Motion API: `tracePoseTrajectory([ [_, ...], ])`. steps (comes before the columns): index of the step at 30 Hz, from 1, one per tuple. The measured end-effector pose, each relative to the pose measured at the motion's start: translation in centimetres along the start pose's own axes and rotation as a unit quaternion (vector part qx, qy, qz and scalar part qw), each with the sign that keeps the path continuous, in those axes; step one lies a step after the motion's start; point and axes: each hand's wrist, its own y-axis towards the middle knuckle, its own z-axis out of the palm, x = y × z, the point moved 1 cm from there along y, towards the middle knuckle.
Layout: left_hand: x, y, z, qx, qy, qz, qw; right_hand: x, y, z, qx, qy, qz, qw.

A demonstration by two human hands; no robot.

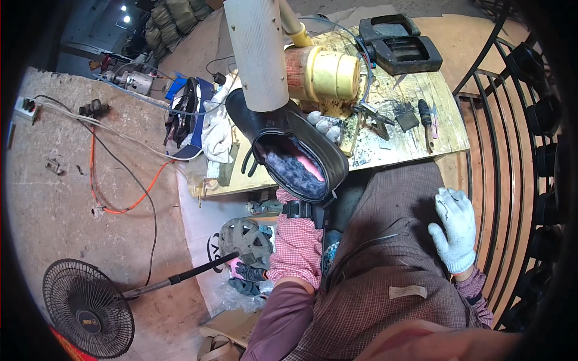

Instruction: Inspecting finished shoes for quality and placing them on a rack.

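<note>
A black shoe (334, 157) with grey-blue fluffy lining stands tilted at the table's near edge, its opening towards me. A pale cylindrical post (257, 54) comes down over its far end; the contact there is hidden. My left hand (323, 126) holds the shoe from beneath. Only its white-gloved fingertips show at the shoe's right side, and the rest is hidden behind it. A red-and-white checked sleeve covers that forearm. In a white glove, my right hand (453, 224) lies beside my right thigh, fingers stretched out and nothing in it.
The worn wooden table (385, 153) carries a yellow motor-like cylinder (337, 73), black trays (403, 54), a brush (426, 123) and pink-handled scissors (434, 123). Black metal racks with dark shoes (543, 114) stand right. A fan (89, 310) and cables (141, 195) are left.
</note>
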Motion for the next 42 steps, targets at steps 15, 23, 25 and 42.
tracePoseTrajectory([
  [15, 2.2, -7.6, 2.1, -0.336, 0.256, 0.248, 0.872, -0.2, -1.5, 1.3, 0.019, 0.009, -0.005, 1.000],
  [23, -1.7, -2.3, 7.6, -0.437, 0.390, 0.383, 0.714, -0.3, -1.1, 1.6, 0.020, 0.009, -0.020, 1.000],
  [25, -1.8, -1.1, 8.9, -0.469, 0.444, 0.402, 0.649, -0.3, -1.0, 1.6, 0.020, 0.012, -0.013, 1.000],
  [42, -0.9, -1.0, 8.9, -0.469, 0.370, 0.358, 0.718, 2.0, 7.7, 1.3, 0.002, 0.074, -0.160, 0.984],
])
